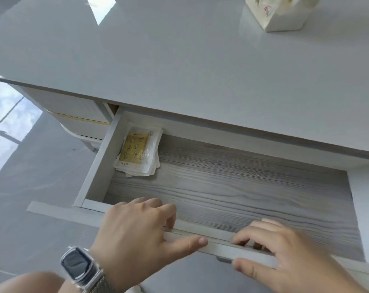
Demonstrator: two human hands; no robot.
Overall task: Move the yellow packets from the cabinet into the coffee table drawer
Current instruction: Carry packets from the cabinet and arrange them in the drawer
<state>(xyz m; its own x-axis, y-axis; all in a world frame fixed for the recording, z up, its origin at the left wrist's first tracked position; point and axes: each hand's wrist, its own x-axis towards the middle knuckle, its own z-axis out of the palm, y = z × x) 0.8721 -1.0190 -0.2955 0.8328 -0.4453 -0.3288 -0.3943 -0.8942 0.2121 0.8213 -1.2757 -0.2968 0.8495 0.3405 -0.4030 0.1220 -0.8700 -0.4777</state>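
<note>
— Where are the yellow packets [138,154]?
— Stacked in the drawer's [99,163] far-left corner; light, slippery film, probably. Pinch an edge.
— The hands?
— Left hand [137,227] and right hand [285,254] both grip the front rim.

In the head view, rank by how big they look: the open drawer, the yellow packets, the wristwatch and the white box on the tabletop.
1. open drawer
2. white box, partly cut off by the frame
3. yellow packets and wristwatch: look alike, and the watch is nearer, so unranked
</note>
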